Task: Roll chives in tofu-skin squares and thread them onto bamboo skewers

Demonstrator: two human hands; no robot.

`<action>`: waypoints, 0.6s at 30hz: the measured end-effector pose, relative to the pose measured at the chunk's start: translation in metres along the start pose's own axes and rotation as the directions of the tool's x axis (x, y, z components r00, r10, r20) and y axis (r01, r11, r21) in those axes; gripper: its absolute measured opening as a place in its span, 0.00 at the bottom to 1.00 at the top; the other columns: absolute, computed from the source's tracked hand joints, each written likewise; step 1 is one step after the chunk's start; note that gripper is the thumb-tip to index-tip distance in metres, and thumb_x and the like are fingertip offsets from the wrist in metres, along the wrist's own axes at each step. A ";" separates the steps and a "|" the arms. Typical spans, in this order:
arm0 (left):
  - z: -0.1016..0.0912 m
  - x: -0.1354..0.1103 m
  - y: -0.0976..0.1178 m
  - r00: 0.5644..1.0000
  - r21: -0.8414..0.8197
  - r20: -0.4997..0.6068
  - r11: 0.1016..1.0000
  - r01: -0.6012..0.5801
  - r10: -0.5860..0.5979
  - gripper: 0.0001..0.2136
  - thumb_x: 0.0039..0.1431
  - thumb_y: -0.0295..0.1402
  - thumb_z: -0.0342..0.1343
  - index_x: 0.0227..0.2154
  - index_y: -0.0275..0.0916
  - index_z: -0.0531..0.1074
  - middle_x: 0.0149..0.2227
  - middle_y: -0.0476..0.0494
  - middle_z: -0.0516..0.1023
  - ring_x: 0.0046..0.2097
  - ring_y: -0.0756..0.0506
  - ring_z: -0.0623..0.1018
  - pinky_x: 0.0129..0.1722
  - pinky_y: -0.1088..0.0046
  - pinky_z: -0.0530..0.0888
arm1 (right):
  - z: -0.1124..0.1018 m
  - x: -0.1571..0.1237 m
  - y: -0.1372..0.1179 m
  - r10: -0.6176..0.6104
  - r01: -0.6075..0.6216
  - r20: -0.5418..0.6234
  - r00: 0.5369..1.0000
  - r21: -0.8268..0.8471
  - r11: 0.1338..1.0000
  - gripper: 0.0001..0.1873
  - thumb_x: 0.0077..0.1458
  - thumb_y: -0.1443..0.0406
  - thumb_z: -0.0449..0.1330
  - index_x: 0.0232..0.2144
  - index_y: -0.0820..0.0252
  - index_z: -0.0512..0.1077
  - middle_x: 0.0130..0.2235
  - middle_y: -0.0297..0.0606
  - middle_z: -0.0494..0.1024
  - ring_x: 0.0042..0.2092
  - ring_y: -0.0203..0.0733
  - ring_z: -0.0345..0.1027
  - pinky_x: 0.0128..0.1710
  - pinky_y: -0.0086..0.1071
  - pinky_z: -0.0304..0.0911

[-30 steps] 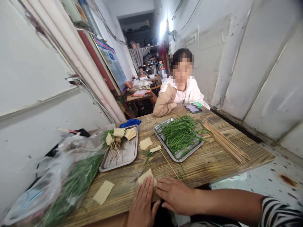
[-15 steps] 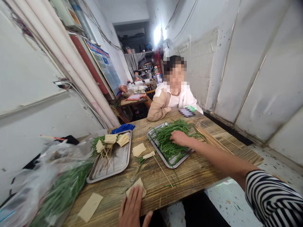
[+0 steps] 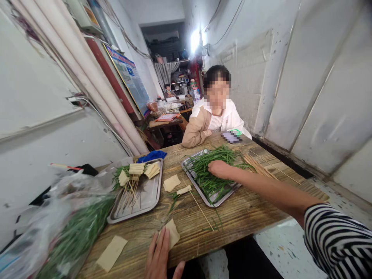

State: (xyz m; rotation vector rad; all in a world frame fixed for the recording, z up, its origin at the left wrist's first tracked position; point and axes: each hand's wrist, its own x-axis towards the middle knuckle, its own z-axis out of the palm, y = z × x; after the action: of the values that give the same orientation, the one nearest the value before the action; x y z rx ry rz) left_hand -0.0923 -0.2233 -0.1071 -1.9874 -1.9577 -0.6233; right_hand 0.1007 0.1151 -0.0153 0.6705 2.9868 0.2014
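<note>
With my right hand (image 3: 219,169) curled onto the chives (image 3: 209,183) in the tray (image 3: 187,164), grip unclear, and my left hand (image 3: 158,255) flat on the tofu sheet (image 3: 173,233) in front of that tray, tangled stalks may drag out and scatter.

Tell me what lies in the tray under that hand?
Green chives fill the tray, the right hand resting on them. Stalks beneath the hand and most tray floor are hidden.

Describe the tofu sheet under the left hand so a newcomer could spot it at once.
On the wooden table, look along the near edge. A pale yellow tofu sheet lies there. Unlike the loose sheet to its left and the sheets farther back, it alone has the left hand resting on it.
</note>
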 end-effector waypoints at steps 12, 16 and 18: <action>-0.001 0.170 0.083 0.984 0.068 -0.173 0.997 -0.040 0.051 0.15 0.62 0.31 0.48 0.51 0.40 0.68 0.50 0.41 0.76 0.56 0.40 0.69 0.55 0.55 0.53 | -0.032 -0.036 -0.028 -0.232 0.227 -0.088 0.969 -0.058 0.972 0.09 0.55 0.73 0.52 0.31 0.68 0.74 0.32 0.44 0.74 0.37 0.42 0.66 0.32 0.30 0.56; 0.021 0.213 0.102 0.974 -0.012 0.196 0.993 0.116 -0.111 0.13 0.63 0.29 0.43 0.38 0.39 0.75 0.39 0.38 0.79 0.48 0.38 0.73 0.49 0.55 0.56 | -0.027 -0.041 -0.032 -0.203 0.200 -0.090 0.975 -0.044 0.979 0.10 0.56 0.72 0.52 0.32 0.68 0.74 0.33 0.44 0.75 0.37 0.42 0.68 0.33 0.31 0.58; 0.024 0.220 0.102 0.935 -0.045 0.331 0.988 0.149 -0.126 0.14 0.62 0.29 0.43 0.35 0.39 0.76 0.35 0.38 0.79 0.44 0.39 0.74 0.44 0.59 0.58 | -0.024 -0.045 -0.030 -0.168 0.166 -0.084 0.982 -0.029 0.986 0.10 0.56 0.73 0.52 0.31 0.68 0.74 0.33 0.44 0.75 0.37 0.42 0.68 0.33 0.31 0.58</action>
State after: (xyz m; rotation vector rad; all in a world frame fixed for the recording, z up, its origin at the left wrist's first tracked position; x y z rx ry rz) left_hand 0.0084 -0.0238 -0.0098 -2.1218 -2.3146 -0.4161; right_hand 0.1264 0.0657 0.0062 0.4153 3.0974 0.2583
